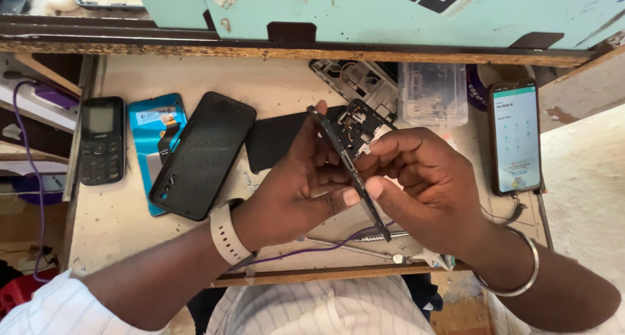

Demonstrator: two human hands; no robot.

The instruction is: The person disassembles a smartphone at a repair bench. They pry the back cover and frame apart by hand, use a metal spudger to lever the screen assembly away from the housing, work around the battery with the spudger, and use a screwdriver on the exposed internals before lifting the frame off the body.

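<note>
My left hand [296, 185] and right hand [423, 185] both pinch thin dark phone frame [348, 169], held edge-on between them above worktop [130, 224], thumbs meeting at its middle. Metal tweezers [351, 247] lie on worktop beneath hands. Further off left: black phone back [203, 154], blue phone cover [148, 123], keypad phone [101, 139]. Far right: lit smartphone [515, 138]. Behind: clear plastic box [433, 94].

A small black keypad phone [101, 139] lies at the bench's left edge, beside a blue phone back [151, 123] and a black phone cover [203, 154]. A clear plastic box [433, 93] sits near a lit smartphone [515, 137]. Tweezers [345, 247] lie along the front edge.
</note>
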